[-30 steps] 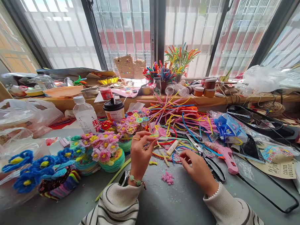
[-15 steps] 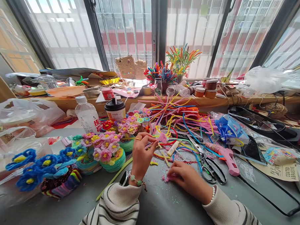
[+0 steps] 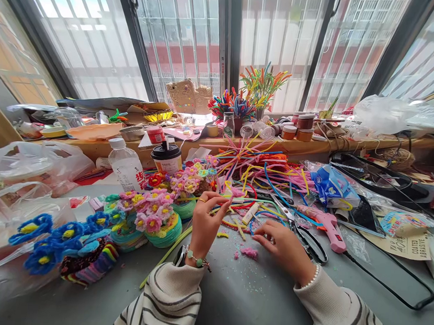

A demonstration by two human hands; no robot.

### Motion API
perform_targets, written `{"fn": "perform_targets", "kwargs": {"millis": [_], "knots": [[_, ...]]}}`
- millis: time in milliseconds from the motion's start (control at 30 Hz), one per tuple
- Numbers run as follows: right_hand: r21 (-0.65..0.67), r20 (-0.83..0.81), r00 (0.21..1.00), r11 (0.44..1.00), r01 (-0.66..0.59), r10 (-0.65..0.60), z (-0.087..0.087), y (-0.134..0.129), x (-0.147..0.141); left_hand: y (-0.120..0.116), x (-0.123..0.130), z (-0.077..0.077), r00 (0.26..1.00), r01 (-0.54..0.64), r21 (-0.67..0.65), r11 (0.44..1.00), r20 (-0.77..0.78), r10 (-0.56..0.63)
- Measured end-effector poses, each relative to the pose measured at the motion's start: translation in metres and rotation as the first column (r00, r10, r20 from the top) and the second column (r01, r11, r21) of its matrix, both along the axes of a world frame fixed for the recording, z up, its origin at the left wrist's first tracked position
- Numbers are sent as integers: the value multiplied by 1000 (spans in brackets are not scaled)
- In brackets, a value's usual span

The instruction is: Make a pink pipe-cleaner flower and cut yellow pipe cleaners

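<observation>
Near the middle, my left hand (image 3: pixel 206 223) is raised over the table with thumb and fingers pinched on a small pink pipe-cleaner flower (image 3: pixel 237 192), whose stem end is hidden in the fingers. My right hand (image 3: pixel 283 246) hovers lower on the right, fingers curled but apart, nothing visible in them. Just left of its fingertips lies a tuft of pink fluff (image 3: pixel 249 253) on the grey tabletop. Large scissors (image 3: pixel 296 228) lie half behind the right hand. To the left of my left hand stand pink fuzzy flowers (image 3: pixel 155 210) in a turquoise coiled pot (image 3: pixel 168 234).
A pink glue gun (image 3: pixel 331 230) with its black cord lies at right. Loose pipe cleaners (image 3: pixel 256 164) pile up behind the hands. A water bottle (image 3: pixel 126 165), a lidded cup (image 3: pixel 167 158) and blue fuzzy flowers (image 3: pixel 68 234) stand at left. A blue packet (image 3: pixel 333 186) lies at back right.
My right hand has let go of the pink fluff and lifted up and slightly right, its fingers opening. My left hand still holds the pink flower, now tilted differently.
</observation>
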State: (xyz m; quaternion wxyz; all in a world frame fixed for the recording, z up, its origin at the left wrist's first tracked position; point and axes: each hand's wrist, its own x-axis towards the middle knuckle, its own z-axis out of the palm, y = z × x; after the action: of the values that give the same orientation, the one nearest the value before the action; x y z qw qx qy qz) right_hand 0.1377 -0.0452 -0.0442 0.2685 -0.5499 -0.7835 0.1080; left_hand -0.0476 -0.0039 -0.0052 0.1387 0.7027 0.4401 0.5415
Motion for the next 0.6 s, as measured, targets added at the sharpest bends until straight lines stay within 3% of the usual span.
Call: {"fn": "perform_targets", "kwargs": {"millis": [100, 200, 433, 600], "knots": [[145, 99, 956, 955, 259, -274, -3, 6, 16, -1, 0, 1, 1000, 2, 7, 1000, 10, -2], [199, 222, 889, 912, 360, -399, -9, 10, 29, -1, 0, 1, 1000, 6, 14, 1000, 5, -6], [147, 271, 896, 935, 322, -351, -13, 11, 26, 0, -1, 0, 999, 26, 18, 1000, -27, -25], [146, 261, 896, 933, 330, -358, -8, 10, 24, 0, 2, -3, 959, 191, -96, 977, -192, -207]]}}
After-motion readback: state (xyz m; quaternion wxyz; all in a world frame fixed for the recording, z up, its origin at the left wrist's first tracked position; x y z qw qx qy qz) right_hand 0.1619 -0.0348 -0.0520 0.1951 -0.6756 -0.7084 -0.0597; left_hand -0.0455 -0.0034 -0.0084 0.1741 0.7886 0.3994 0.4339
